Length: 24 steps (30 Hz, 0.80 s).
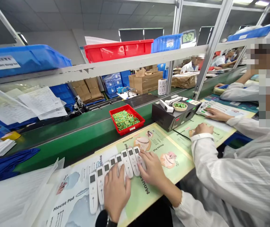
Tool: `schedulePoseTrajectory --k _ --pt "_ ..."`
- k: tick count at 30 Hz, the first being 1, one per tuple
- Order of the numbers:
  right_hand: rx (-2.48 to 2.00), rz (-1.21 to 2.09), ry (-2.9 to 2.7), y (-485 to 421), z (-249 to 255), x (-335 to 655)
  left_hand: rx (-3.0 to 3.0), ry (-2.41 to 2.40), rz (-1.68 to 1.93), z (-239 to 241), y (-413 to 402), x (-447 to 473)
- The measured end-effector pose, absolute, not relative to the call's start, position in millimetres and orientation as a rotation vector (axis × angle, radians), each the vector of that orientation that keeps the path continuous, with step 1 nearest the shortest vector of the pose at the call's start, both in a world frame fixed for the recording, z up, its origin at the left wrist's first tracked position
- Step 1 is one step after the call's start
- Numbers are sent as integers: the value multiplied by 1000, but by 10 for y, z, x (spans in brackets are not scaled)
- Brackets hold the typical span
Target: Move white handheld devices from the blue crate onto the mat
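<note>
Several white handheld devices with small grey screens (112, 171) lie side by side in a row on a printed mouse pad (165, 148) at the bench's near edge. My left hand (116, 190) lies flat over the lower ends of the middle devices, fingers stretched. My right hand (152, 170) rests on the right end of the row, fingers spread and touching the last devices. Neither hand grips anything.
A red tray of green batteries (126, 120) sits beyond the pad on the green conveyor (78, 138). A black box (175, 115) holds a small bowl and a white device. A co-worker in white (238, 164) sits at the right. Clear plastic bags (14, 192) lie left.
</note>
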State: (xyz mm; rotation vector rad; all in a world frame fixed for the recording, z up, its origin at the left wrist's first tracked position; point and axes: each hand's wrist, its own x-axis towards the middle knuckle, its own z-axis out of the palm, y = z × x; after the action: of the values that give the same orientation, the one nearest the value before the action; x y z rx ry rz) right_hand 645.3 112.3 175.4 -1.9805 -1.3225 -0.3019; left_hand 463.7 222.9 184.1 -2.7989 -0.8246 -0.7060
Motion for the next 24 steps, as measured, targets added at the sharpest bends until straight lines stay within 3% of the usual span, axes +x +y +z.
schedulePoseTrajectory --k 11,24 --pt "-2304 -155 -1558 937 1700 6228 -2889 -977 -623 1622 1985 4838" --pt "-2422 -5 -1599 1008 1807 6133 -2969 -1089 -572 1814 1992 4934"
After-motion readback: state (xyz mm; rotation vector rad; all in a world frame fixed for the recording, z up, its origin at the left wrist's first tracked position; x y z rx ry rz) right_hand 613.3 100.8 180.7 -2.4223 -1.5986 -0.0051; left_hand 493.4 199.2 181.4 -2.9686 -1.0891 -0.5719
